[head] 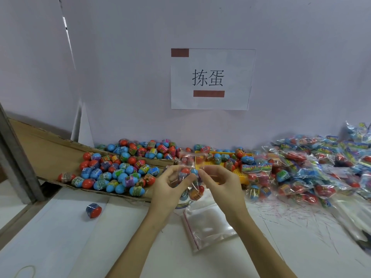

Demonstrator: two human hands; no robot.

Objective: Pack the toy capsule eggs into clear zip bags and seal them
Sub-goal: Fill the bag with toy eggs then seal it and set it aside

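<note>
Paper sign [212,79] w/ red bars on wall [301,57]; yellow tray [239,169]; cardboard flap [40,141] at left.

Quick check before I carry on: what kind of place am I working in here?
Probably a small packing station: loose capsule eggs heaped on cardboard, a pile of filled bags to the right, and a printed sign taped on the wall.

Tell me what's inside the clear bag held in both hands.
The clear zip bag, pinched by the left hand and right hand, holds several red and blue capsule eggs. Fingers cover part of it, so the exact count is hidden.
</note>
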